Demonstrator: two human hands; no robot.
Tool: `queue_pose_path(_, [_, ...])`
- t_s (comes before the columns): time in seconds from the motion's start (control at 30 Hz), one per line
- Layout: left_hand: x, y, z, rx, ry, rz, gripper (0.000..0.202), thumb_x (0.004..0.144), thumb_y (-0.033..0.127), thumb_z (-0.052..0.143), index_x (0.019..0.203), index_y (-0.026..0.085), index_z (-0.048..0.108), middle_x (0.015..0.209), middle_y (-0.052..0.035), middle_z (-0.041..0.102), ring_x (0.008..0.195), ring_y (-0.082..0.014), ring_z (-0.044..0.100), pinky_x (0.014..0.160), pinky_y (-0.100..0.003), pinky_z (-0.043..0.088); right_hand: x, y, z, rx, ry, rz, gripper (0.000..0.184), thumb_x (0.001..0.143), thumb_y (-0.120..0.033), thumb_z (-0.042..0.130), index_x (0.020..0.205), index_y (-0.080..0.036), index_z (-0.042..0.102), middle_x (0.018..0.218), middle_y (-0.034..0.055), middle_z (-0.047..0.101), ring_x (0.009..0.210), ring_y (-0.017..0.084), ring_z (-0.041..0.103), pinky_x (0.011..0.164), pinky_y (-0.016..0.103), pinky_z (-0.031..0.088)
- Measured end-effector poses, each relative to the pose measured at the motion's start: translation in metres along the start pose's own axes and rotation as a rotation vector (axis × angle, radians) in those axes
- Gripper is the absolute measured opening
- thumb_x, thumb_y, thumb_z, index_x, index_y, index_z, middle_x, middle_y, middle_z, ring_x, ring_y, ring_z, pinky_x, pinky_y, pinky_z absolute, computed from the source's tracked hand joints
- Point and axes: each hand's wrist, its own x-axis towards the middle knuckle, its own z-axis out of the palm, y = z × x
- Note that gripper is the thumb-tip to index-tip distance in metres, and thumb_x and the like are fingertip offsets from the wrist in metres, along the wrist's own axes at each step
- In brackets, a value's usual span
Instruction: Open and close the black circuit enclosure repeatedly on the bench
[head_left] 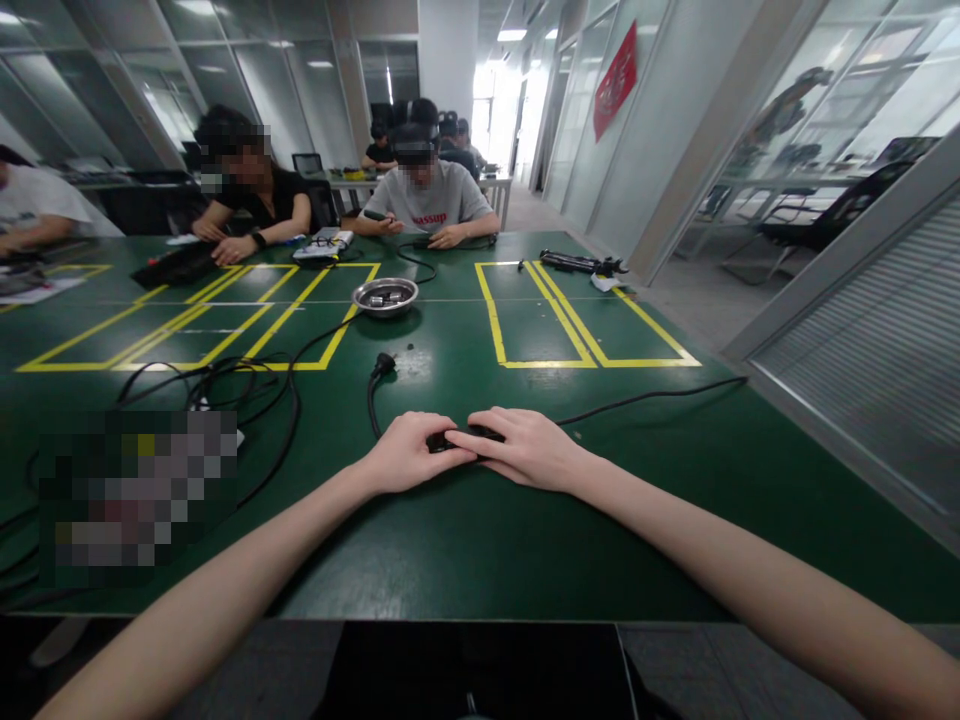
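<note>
Both my hands rest on the green table (465,540) close in front of me, meeting over a small black object (459,437). My left hand (409,452) has its fingers curled round the object's left end. My right hand (525,445) lies over its right end, fingers pressed onto it. Most of the object is hidden under my fingers. A thin black cable (652,396) runs from under my right hand off to the right. A black plug (382,365) on a short cord lies just beyond my left hand.
A metal bowl (385,295) with small parts stands mid-table among yellow tape rectangles (540,320). Tangled black cables (225,385) lie at left. Across the table sit two people at work; a black tool (577,263) lies far right. The table edge runs along the right.
</note>
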Motion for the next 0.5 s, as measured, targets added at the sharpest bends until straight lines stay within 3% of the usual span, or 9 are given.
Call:
queue_pose_path(0.07, [0.000,-0.001,0.001,0.020,0.048,0.026,0.029,0.093,0.047,0.070,0.091,0.018,0.074,0.081,-0.0027,0.074,0.073,-0.0180,0.064,0.071,-0.030,0.046,0.000,0.002,0.001,-0.030,-0.021,0.010,0.049,0.108,-0.028,0.041,0.156,-0.025,0.044,0.124,0.0137,0.064,0.099,0.024,0.063,0.078,0.035,0.057])
queue_pose_path(0.13, [-0.001,-0.002,0.000,0.064,0.156,0.084,0.034,0.091,0.046,0.073,0.112,0.019,0.073,0.100,-0.0072,0.077,0.093,-0.0242,0.067,0.088,-0.038,0.050,-0.003,0.009,0.002,-0.018,-0.032,0.086,0.051,0.107,-0.029,0.043,0.157,-0.024,0.042,0.123,0.0139,0.065,0.101,0.025,0.064,0.076,0.035,0.057])
queue_pose_path(0.2, [-0.002,-0.004,-0.004,0.110,0.261,0.133,0.045,0.091,0.045,0.073,0.129,0.021,0.067,0.121,-0.0105,0.075,0.114,-0.0290,0.064,0.104,-0.047,0.046,-0.010,0.022,-0.001,-0.007,-0.016,0.229,0.052,0.106,-0.033,0.045,0.156,-0.021,0.043,0.123,0.0149,0.065,0.103,0.027,0.066,0.074,0.035,0.058])
queue_pose_path(0.27, [-0.004,-0.007,-0.007,0.142,0.318,0.154,0.047,0.093,0.043,0.071,0.134,0.022,0.064,0.132,-0.0116,0.071,0.125,-0.0304,0.060,0.110,-0.051,0.043,-0.021,0.041,-0.006,-0.039,0.020,0.407,0.052,0.104,-0.037,0.048,0.153,-0.019,0.047,0.122,0.0158,0.067,0.098,0.030,0.068,0.071,0.036,0.058])
queue_pose_path(0.37, [-0.006,-0.011,-0.010,0.133,0.296,0.163,0.040,0.094,0.041,0.069,0.130,0.022,0.067,0.127,-0.0108,0.073,0.121,-0.0294,0.063,0.108,-0.050,0.045,-0.039,0.072,-0.020,-0.097,0.104,0.707,0.052,0.102,-0.040,0.048,0.149,-0.021,0.051,0.124,0.0157,0.068,0.094,0.033,0.069,0.073,0.041,0.057])
queue_pose_path(0.5, [-0.008,-0.011,-0.007,0.096,0.229,0.145,0.034,0.094,0.039,0.070,0.124,0.023,0.070,0.118,-0.0088,0.076,0.115,-0.0275,0.066,0.105,-0.048,0.047,-0.061,0.102,-0.045,-0.160,0.173,1.153,0.051,0.099,-0.037,0.048,0.146,-0.016,0.052,0.129,0.0179,0.067,0.111,0.037,0.066,0.087,0.043,0.053])
